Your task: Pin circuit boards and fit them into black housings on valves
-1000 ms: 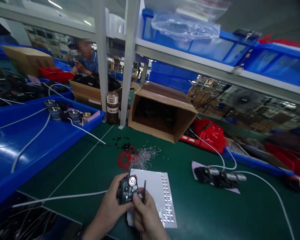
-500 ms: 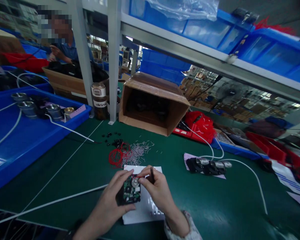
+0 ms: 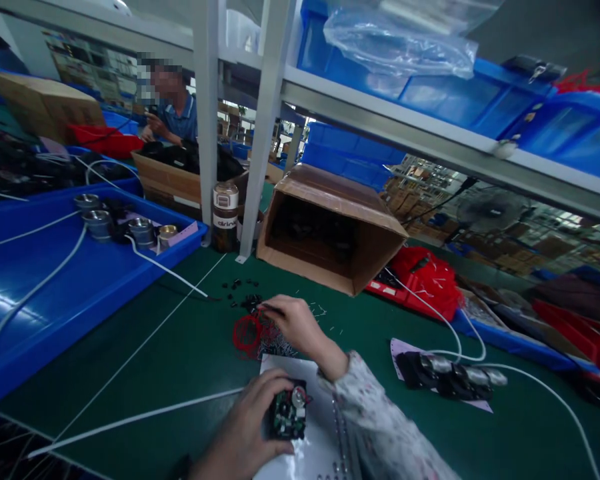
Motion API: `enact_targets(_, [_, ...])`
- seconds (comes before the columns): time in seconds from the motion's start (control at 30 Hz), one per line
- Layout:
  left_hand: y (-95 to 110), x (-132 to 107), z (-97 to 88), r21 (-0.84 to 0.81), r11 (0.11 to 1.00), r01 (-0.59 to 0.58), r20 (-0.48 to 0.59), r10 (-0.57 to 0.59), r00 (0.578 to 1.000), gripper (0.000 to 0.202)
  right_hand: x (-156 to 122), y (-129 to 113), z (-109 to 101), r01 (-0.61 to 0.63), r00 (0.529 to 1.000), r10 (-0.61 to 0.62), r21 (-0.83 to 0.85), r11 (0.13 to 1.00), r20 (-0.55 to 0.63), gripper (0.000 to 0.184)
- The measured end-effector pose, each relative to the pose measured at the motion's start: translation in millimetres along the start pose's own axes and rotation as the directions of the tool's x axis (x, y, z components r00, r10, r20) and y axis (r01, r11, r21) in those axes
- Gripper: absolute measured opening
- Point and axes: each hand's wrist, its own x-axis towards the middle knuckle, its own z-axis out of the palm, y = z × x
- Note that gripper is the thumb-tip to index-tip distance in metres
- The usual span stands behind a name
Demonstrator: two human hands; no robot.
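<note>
My left hand is closed around the edges of a small circuit board in a black housing, held above a white sheet. A round silver part sits on the board, with a short red wire beside it. Farther forward, my right hand is pinched over the small black pieces and a coil of thin red wire. A dark slim thing shows between its fingers, too small to name. Many small pale pins lie partly hidden under that hand.
An open cardboard box lies on its side beyond the hands. Left is a blue tray with metal-ended parts and white cables. At right, black parts with silver ends rest on pink paper. A person sits across the bench.
My right hand has left the circuit board and moved forward to the black pieces and red wire. My left hand still holds the board. The camera view has shifted.
</note>
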Motion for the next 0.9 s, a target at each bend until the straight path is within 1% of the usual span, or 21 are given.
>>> enact_targets(0.03, [-1.6,-0.3,0.2,0.015,1.000,0.014,0.005,-0.014,1.000,0.061,18.6,3.9,10.9,0.060,0.993,-0.046,-0.128,0.990,0.108,0.022])
enact_targets(0.07, [-3.5,-0.6,0.3,0.023,0.999,0.031,0.006,-0.031,1.000,0.067,34.8,6.7,22.3,0.097,0.983,-0.063,-0.195,0.976,0.172,0.024])
enact_targets(0.13, [-9.2,-0.7,0.8,0.036,0.998,0.056,-0.002,-0.056,0.998,0.077,58.5,9.7,43.8,0.143,0.964,-0.072,-0.272,0.952,0.255,0.023])
enact_targets(0.17, [-12.9,-0.6,1.3,0.047,0.997,0.056,-0.003,-0.056,0.998,0.080,66.1,10.3,52.8,0.153,0.959,-0.073,-0.284,0.947,0.275,0.021])
enact_targets(0.23, [-20.9,0.3,2.4,0.074,0.997,0.020,-0.002,-0.020,1.000,0.081,74.8,10.5,65.8,0.167,0.950,-0.068,-0.311,0.936,0.306,0.019])
enact_targets(0.3, [-27.5,1.9,3.3,0.099,0.994,-0.038,-0.003,0.038,0.999,0.078,78.2,10.6,71.1,0.155,0.951,-0.053,-0.320,0.935,0.305,0.019])
enact_targets(0.33, [-29.6,2.9,3.4,0.106,0.992,-0.064,-0.003,0.065,0.998,0.075,78.9,11.0,70.6,0.138,0.955,-0.040,-0.318,0.938,0.295,0.018])
enact_targets(0.37, [-30.6,3.8,3.2,0.110,0.990,-0.083,-0.005,0.084,0.996,0.072,79.0,11.9,67.9,0.112,0.960,-0.022,-0.312,0.943,0.277,0.016])
enact_targets(0.43, [-29.8,5.7,2.5,0.114,0.988,-0.102,-0.009,0.104,0.995,0.068,75.8,14.6,55.6,0.033,0.976,0.032,-0.290,0.956,0.215,0.013])
enact_targets(0.53, [-22.4,8.1,1.0,0.119,0.987,-0.105,-0.021,0.108,0.994,0.066,55.0,16.3,23.3,-0.083,0.991,0.106,-0.237,0.968,0.084,0.015])
enact_targets(0.6, [-14.7,9.9,-0.8,0.111,0.988,-0.106,-0.037,0.111,0.993,0.064,26.7,12.5,-1.7,-0.154,0.988,0.151,-0.094,0.984,-0.038,0.012])
enact_targets(0.63, [-10.8,10.9,-2.0,0.106,0.988,-0.109,-0.046,0.114,0.992,0.062,8.8,8.8,-13.1,-0.197,0.972,0.204,0.064,0.978,-0.114,0.010])
enact_targets(0.67, [-7.2,11.8,-3.5,0.110,0.987,-0.115,-0.055,0.121,0.991,0.060,-10.9,3.8,-22.9,-0.244,0.943,0.290,0.255,0.936,-0.164,0.009])
enact_targets(0.7, [-4.6,12.6,-5.1,0.126,0.984,-0.128,-0.069,0.138,0.988,0.056,-31.5,-2.3,-30.4,-0.285,0.903,0.394,0.447,0.848,-0.171,0.008])
enact_targets(0.73, [-3.4,13.0,-6.5,0.157,0.977,-0.147,-0.080,0.161,0.984,0.053,-52.2,-9.6,-35.3,-0.326,0.857,0.499,0.614,0.719,-0.129,0.009])
enact_targets(0.77, [-3.9,13.0,-7.5,0.203,0.965,-0.167,-0.084,0.187,0.979,0.050,-72.0,-17.9,-37.1,-0.356,0.809,0.583,0.734,0.578,-0.067,0.015])
enact_targets(0.8, [-6.2,13.1,-7.7,0.259,0.946,-0.193,-0.079,0.220,0.972,0.050,-90.2,-26.8,-35.7,-0.370,0.763,0.646,0.811,0.453,-0.013,0.021])
enact_targets(0.83, [-10.2,13.9,-7.0,0.320,0.921,-0.223,-0.074,0.259,0.963,0.051,-105.8,-35.5,-31.1,-0.373,0.723,0.691,0.847,0.378,0.010,0.023])
enact_targets(0.87, [-15.6,16.2,-5.1,0.375,0.893,-0.250,-0.056,0.291,0.955,0.054,-118.5,-42.8,-23.6,-0.389,0.700,0.713,0.855,0.345,0.031,0.024])
enact_targets(0.9, [-21.3,20.9,-1.9,0.423,0.856,-0.297,-0.045,0.348,0.937,0.058,-127.8,-47.8,-13.9,-0.401,0.693,0.719,0.856,0.327,0.050,0.023])
